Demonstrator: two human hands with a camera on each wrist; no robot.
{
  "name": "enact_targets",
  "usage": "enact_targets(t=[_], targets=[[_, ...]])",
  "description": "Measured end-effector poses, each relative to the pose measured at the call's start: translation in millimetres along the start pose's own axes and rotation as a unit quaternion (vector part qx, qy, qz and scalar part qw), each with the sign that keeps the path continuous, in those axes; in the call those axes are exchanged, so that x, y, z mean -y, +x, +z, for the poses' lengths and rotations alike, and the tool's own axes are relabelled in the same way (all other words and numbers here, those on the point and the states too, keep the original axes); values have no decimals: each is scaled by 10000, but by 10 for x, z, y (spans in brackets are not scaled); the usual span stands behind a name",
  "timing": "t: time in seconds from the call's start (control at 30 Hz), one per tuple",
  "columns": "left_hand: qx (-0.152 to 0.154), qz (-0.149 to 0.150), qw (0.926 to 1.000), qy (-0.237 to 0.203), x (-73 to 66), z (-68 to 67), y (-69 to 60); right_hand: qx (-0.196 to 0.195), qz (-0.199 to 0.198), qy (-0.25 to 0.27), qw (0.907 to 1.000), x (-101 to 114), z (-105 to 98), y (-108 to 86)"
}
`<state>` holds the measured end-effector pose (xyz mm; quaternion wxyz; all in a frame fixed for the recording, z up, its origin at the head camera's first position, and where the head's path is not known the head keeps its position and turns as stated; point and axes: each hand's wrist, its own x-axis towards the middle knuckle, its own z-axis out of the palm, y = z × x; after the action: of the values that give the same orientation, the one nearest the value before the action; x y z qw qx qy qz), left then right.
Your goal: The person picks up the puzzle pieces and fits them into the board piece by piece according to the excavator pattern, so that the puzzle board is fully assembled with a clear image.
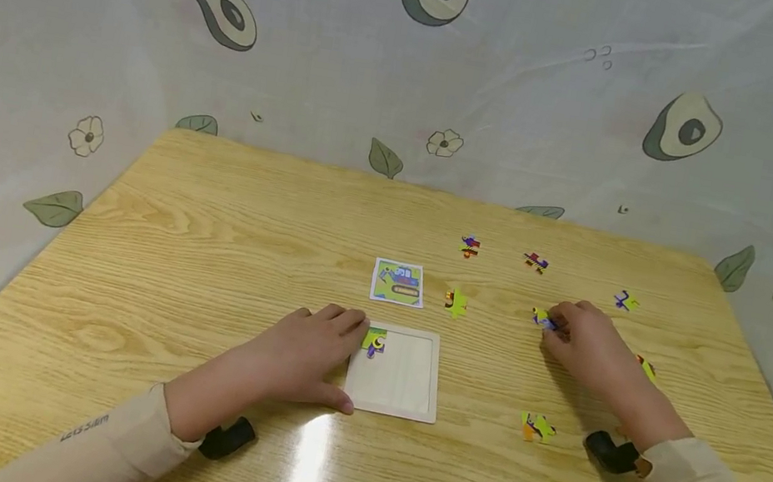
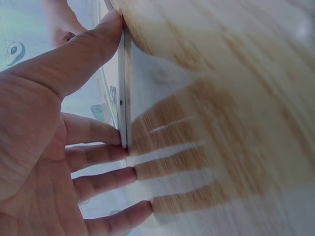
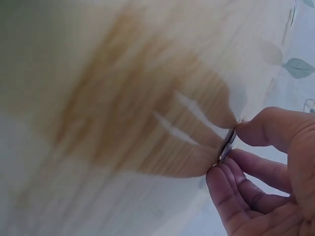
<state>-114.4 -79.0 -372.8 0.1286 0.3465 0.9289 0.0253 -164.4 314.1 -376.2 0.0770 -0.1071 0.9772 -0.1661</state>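
Puzzle piece (image 1: 542, 318): well right of and slightly beyond the white tray (image 1: 403, 378) | right hand (image 1: 586, 343): fingers pinch it | left hand (image 1: 300, 352): extended fingers touch tray's left side | probably light, stiff, thin; best held by opposite edges | contact with counter (image 1: 247, 210) hard to tell

The bench (image 1: 223, 215) is honey-yellow with brown wood grain; the curtain (image 1: 306, 77), pale grey with a green avocado-and-leaf print. Cream tray (image 1: 403, 378); white-bordered green-and-blue card (image 1: 398, 282); mostly lime puzzle pieces (image 1: 457, 303) with purple, red, yellow; beige sleeves (image 1: 124, 435).
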Motion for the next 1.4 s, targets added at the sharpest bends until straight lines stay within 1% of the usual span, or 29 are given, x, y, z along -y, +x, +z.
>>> enact_targets(t=[0.17, 0.27, 0.33, 0.43, 0.53, 0.73, 0.87, 0.97, 1.23, 1.4], targets=[[17, 18, 9999, -110, 2, -8, -9, -12, -204, 203, 9996, 130, -19, 31], [64, 6, 9998, -176, 2, -16, -13, 3, -476, 296, 9984, 286, -16, 27], [69, 15, 9998, -198, 1, -21, -13, 21, -724, 306, 9969, 403, 4, 9], [45, 53, 9998, -188, -4, -26, -8, 62, -1137, 244, 9932, 583, 53, -22], [7, 93, 9998, -165, -1, -25, -1, 103, -1569, 145, 9875, 745, 98, -25], [15, 59, 9998, -175, 4, -23, 11, 365, -2056, -37, 9779, 1009, 178, 1], [99, -38, 9997, -222, 4, -12, 16, 476, -2501, -302, 9666, 1117, 282, 32], [137, -98, 9995, -268, -1, -6, 11, 524, -2744, -354, 9595, 1169, 353, 50], [55, -61, 9999, -92, -6, -10, -2, 502, -3075, -480, 9490, 1313, 442, 122], [38, -65, 9998, -158, -4, -7, -5, 412, -3224, -583, 9439, 1368, 483, 151]])
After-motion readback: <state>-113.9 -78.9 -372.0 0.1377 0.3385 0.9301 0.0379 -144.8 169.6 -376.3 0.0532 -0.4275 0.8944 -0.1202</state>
